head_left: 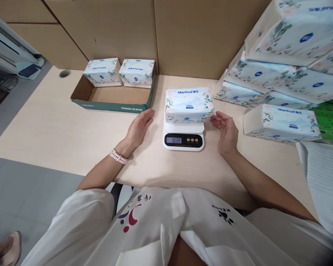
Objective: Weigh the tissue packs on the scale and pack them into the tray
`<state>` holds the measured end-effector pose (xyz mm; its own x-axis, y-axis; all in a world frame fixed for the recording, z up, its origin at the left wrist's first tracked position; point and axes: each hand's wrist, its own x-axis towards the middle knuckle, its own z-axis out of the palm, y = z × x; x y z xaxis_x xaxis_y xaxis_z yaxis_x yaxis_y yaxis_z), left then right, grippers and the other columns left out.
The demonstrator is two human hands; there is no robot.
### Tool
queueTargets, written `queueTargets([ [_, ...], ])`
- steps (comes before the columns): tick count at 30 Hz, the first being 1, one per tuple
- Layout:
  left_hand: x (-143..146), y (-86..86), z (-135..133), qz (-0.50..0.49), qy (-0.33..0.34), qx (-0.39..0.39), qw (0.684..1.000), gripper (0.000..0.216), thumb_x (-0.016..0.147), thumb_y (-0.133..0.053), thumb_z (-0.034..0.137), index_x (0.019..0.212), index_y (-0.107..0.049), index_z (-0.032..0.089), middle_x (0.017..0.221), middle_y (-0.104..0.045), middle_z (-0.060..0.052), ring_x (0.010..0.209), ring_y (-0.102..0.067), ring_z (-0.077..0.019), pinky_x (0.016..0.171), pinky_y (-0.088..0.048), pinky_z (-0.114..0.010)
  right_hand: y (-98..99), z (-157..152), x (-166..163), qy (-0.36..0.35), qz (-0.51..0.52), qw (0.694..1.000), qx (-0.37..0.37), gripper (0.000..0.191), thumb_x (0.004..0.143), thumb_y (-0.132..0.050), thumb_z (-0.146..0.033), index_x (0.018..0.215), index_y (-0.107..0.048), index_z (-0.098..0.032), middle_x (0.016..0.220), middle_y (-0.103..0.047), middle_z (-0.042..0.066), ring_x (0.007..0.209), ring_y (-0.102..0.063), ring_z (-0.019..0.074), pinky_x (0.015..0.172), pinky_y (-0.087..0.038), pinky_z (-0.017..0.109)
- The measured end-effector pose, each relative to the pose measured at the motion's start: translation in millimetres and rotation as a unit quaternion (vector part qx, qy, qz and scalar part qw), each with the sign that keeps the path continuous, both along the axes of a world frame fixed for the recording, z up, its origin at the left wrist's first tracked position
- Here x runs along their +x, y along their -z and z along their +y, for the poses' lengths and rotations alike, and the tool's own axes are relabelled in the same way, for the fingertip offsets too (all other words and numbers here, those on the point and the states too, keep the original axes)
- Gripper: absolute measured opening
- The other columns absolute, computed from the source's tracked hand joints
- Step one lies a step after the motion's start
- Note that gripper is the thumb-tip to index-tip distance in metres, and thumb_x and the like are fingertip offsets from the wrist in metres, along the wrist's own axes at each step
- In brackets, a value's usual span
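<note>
A pack of tissues (187, 105) printed with flowers rests on a white digital scale (183, 145), whose display appears to read 103.9. My left hand (140, 127) lies to the left of the scale, fingers extended and apart from the pack. On the other side, my right hand (226, 133) is held with its fingers slightly curved, close to the pack's right end and holding nothing. Behind my left hand stands a shallow green cardboard box (111, 106). Inside it, along the back, sit two more tissue packs, a left one (103, 72) and a right one (137, 73).
Several tissue packs (283, 75) are stacked at the right, with one loose pack (283, 123) in front. Green packaging (331, 120) and a white cloth (322, 177) lie near the right edge. Cardboard panels (194, 40) stand behind the table (44, 136). Someone's foot shows lower left.
</note>
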<state>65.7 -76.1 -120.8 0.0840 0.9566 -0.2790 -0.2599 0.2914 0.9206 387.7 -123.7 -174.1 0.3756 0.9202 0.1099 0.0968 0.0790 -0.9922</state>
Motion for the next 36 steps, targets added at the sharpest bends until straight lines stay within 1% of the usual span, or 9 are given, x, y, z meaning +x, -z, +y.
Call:
queueTargets([
  [5, -1, 0.0, 1, -0.007, 0.000, -0.009, 1.000, 0.048, 0.109, -0.042, 0.038, 0.143, -0.068, 0.015, 0.166, -0.059, -0.012, 0.158, -0.054, -0.0219, 0.137, -0.036, -0.038, 3.2, 0, 2, -0.004, 0.012, 1.000, 0.014, 0.067, 0.100, -0.047, -0.078, 0.131, -0.072, -0.024, 0.128, -0.080, 0.010, 0.122, -0.075, 0.0275, 0.115, -0.054, 0.053],
  [10, -2, 2.2, 2, -0.013, 0.002, -0.002, 1.000, 0.046, 0.107, -0.047, 0.038, 0.140, -0.070, 0.014, 0.165, -0.060, -0.013, 0.158, -0.054, -0.0230, 0.137, -0.036, -0.037, 4.6, 2, 1, 0.002, 0.016, 1.000, 0.019, 0.064, 0.100, -0.048, -0.079, 0.125, -0.074, -0.027, 0.124, -0.081, 0.008, 0.122, -0.075, 0.0259, 0.113, -0.056, 0.050],
  [15, -3, 4.2, 3, -0.020, -0.002, -0.007, 1.000, 0.045, 0.106, -0.050, 0.039, 0.137, -0.071, 0.014, 0.163, -0.062, -0.014, 0.157, -0.055, -0.0245, 0.137, -0.036, -0.039, 0.6, 2, -2, 0.008, 0.015, 1.000, 0.014, 0.066, 0.100, -0.047, -0.079, 0.124, -0.075, -0.025, 0.121, -0.081, 0.008, 0.117, -0.077, 0.0251, 0.110, -0.057, 0.049],
  [22, -4, 4.4, 4, -0.027, -0.004, -0.013, 1.000, 0.042, 0.107, -0.049, 0.037, 0.132, -0.072, 0.014, 0.161, -0.063, -0.014, 0.155, -0.057, -0.0228, 0.136, -0.037, -0.037, -2.3, 2, -4, 0.020, 0.041, 0.999, 0.009, 0.066, 0.097, -0.053, -0.080, 0.120, -0.078, -0.023, 0.118, -0.083, 0.009, 0.113, -0.077, 0.0275, 0.114, -0.055, 0.054],
  [27, -4, 4.2, 3, -0.023, -0.001, -0.013, 1.000, 0.040, 0.108, -0.047, 0.037, 0.130, -0.073, 0.015, 0.159, -0.066, -0.012, 0.154, -0.059, -0.0219, 0.136, -0.037, -0.038, -2.0, 1, -4, 0.017, 0.033, 0.999, 0.006, 0.062, 0.100, -0.051, -0.075, 0.120, -0.079, -0.024, 0.117, -0.082, 0.008, 0.112, -0.077, 0.0252, 0.111, -0.056, 0.050],
  [30, -5, 4.4, 3, -0.026, 0.001, -0.011, 1.000, 0.040, 0.107, -0.049, 0.037, 0.129, -0.073, 0.014, 0.159, -0.066, -0.013, 0.153, -0.059, -0.0225, 0.136, -0.037, -0.038, -3.1, 1, -4, 0.020, 0.026, 0.999, 0.004, 0.061, 0.102, -0.049, -0.074, 0.119, -0.079, -0.023, 0.115, -0.082, 0.008, 0.112, -0.077, 0.0243, 0.109, -0.058, 0.047],
  [36, -5, 7.0, 4, -0.030, 0.002, -0.005, 1.000, 0.039, 0.105, -0.052, 0.037, 0.127, -0.072, 0.013, 0.160, -0.065, -0.016, 0.154, -0.058, -0.0242, 0.136, -0.037, -0.039, -7.3, -1, -6, 0.012, 0.025, 1.000, 0.007, 0.066, 0.100, -0.050, -0.077, 0.117, -0.080, -0.021, 0.118, -0.084, 0.008, 0.116, -0.077, 0.0256, 0.111, -0.055, 0.049],
])
